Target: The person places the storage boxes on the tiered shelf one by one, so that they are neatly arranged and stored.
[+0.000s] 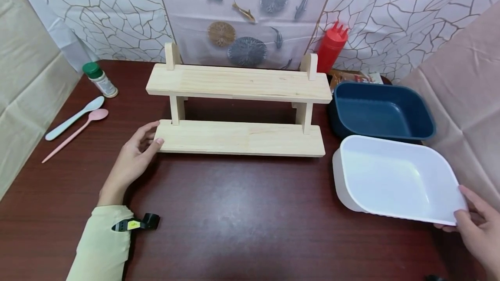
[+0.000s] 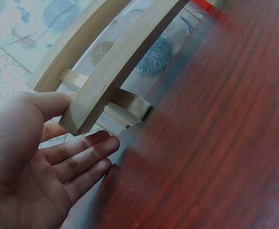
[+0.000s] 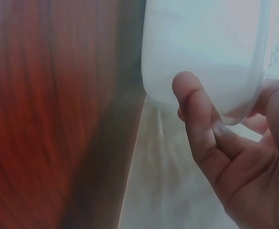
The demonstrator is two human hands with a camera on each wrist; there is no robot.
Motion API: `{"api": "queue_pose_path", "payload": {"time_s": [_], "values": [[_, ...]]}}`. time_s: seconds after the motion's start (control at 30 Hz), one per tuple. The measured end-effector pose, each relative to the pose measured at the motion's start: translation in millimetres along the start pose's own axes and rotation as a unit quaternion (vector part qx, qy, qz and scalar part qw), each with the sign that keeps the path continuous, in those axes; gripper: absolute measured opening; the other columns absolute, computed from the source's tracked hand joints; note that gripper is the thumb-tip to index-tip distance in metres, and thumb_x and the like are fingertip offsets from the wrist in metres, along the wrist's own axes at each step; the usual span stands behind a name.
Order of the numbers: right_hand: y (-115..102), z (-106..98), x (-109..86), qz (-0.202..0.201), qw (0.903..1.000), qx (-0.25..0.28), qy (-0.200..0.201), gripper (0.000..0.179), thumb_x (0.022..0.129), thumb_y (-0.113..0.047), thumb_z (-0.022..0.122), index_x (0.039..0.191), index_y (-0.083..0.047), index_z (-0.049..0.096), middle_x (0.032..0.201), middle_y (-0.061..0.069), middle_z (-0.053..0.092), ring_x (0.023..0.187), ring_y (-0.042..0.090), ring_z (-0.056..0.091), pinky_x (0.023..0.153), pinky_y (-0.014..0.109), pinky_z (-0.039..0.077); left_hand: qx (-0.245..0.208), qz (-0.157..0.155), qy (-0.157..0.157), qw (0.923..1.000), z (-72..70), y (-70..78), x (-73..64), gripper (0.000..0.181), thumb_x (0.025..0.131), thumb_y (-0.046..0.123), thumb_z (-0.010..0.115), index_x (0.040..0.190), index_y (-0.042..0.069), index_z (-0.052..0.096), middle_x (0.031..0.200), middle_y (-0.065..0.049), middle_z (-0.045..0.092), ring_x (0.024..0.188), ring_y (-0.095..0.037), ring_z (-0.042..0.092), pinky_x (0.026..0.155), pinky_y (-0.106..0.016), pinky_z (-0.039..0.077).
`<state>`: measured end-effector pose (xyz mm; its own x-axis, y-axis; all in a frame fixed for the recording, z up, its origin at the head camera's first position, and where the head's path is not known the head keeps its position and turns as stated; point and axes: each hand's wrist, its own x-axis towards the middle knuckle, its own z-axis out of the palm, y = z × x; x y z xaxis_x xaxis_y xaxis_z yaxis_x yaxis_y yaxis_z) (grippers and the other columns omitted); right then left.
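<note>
A two-tier wooden shelf rack stands at the middle back of the table. My left hand pinches the left end of its lower board between thumb and index finger; in the left wrist view the other fingers extend below the board. On the right, a white plastic tub tilts slightly, overlapping the front of a dark blue tub. My right hand grips the white tub's near right corner, with a finger under its wall in the right wrist view.
At the left lie a white spoon and a pink spoon, near a green-capped shaker bottle. A red squeeze bottle and some packets stand behind the blue tub. Cloth walls border the table.
</note>
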<state>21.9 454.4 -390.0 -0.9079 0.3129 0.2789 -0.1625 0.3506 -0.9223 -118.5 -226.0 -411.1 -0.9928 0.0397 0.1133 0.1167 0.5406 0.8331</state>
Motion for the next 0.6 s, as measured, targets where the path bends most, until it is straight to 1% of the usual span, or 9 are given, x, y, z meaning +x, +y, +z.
{"api": "queue_pose_path", "payload": {"time_s": [0.1,0.17,0.27,0.3,0.37,0.43,0.47,0.53,0.6], "values": [[-5.5,3.5,-1.8,0.002,0.9970,-0.077,0.009,0.073,0.081,0.021,0.033,0.135,-0.022,0.057,0.086,-0.020,0.062,0.048,-0.003,0.061,0.041,0.014,0.045,0.001,-0.003,0.000,1.0000,-0.4,0.4,-0.1,0.051,0.102,0.026,0.056,0.150,0.015,0.043,0.117,-0.016,0.063,0.094,-0.005,0.054,0.079,-0.016,0.040],[-7.5,5.5,-3.0,0.010,0.9899,-0.140,0.019,0.070,0.083,0.019,0.035,0.140,-0.017,0.054,0.087,-0.025,0.058,0.048,-0.006,0.059,0.042,0.014,0.045,0.002,-0.003,-0.002,1.0000,-0.6,0.8,-0.4,0.051,0.102,0.026,0.056,0.150,0.015,0.042,0.117,-0.016,0.063,0.094,-0.005,0.054,0.079,-0.016,0.040],[0.3,2.3,-3.6,0.017,0.9828,-0.182,0.030,0.065,0.084,0.016,0.037,0.142,-0.007,0.052,0.088,-0.027,0.055,0.048,-0.008,0.058,0.041,0.015,0.045,0.001,-0.003,-0.003,1.0000,-0.6,1.3,-0.4,0.051,0.102,0.026,0.056,0.150,0.016,0.042,0.117,-0.015,0.063,0.094,-0.006,0.054,0.079,-0.016,0.040],[5.6,-0.5,-3.3,0.016,0.9783,-0.204,0.032,0.064,0.084,0.014,0.037,0.143,-0.005,0.051,0.087,-0.027,0.054,0.048,-0.009,0.057,0.041,0.016,0.046,0.001,-0.003,-0.003,1.0000,-0.5,1.3,-0.4,0.051,0.102,0.026,0.056,0.150,0.016,0.042,0.117,-0.015,0.063,0.095,-0.006,0.054,0.079,-0.016,0.040],[20.1,-8.6,-2.4,0.017,0.9767,-0.211,0.035,0.062,0.084,0.013,0.039,0.143,-0.003,0.052,0.087,-0.025,0.055,0.048,-0.007,0.058,0.040,0.018,0.046,0.001,-0.002,-0.004,1.0000,-0.6,1.5,-0.4,0.051,0.103,0.025,0.056,0.151,0.016,0.042,0.118,-0.015,0.063,0.095,-0.006,0.054,0.079,-0.016,0.040],[24.2,-10.9,-2.6,0.013,0.9758,-0.215,0.036,0.062,0.084,0.013,0.039,0.142,-0.004,0.052,0.088,-0.023,0.055,0.049,-0.007,0.058,0.040,0.019,0.047,0.005,-0.003,-0.004,1.0000,-0.4,1.1,0.1,0.051,0.103,0.024,0.055,0.151,0.014,0.041,0.118,-0.016,0.062,0.095,-0.006,0.054,0.079,-0.016,0.040],[20.7,-9.0,-3.2,0.020,0.9753,-0.217,0.039,0.061,0.084,0.013,0.040,0.142,-0.002,0.052,0.088,-0.023,0.055,0.048,-0.007,0.058,0.040,0.019,0.047,0.005,-0.004,-0.004,1.0000,-0.4,1.0,0.2,0.051,0.103,0.023,0.055,0.151,0.014,0.041,0.118,-0.017,0.062,0.095,-0.006,0.053,0.079,-0.016,0.040],[12.0,-3.6,-5.0,0.013,0.9754,-0.216,0.043,0.061,0.083,0.014,0.040,0.141,-0.001,0.053,0.088,-0.023,0.056,0.050,-0.008,0.058,0.040,0.018,0.047,0.005,-0.004,-0.004,1.0000,-0.3,1.1,0.3,0.050,0.103,0.023,0.055,0.151,0.014,0.041,0.118,-0.017,0.063,0.095,-0.006,0.053,0.079,-0.016,0.039],[-6.1,7.2,-7.8,0.016,0.9750,-0.216,0.050,0.061,0.083,0.015,0.039,0.140,0.000,0.053,0.088,-0.024,0.055,0.052,-0.010,0.056,0.041,0.016,0.046,0.006,-0.003,-0.003,1.0000,0.0,0.9,0.5,0.050,0.103,0.024,0.055,0.150,0.013,0.042,0.117,-0.017,0.062,0.095,-0.006,0.053,0.080,-0.016,0.039]]}}
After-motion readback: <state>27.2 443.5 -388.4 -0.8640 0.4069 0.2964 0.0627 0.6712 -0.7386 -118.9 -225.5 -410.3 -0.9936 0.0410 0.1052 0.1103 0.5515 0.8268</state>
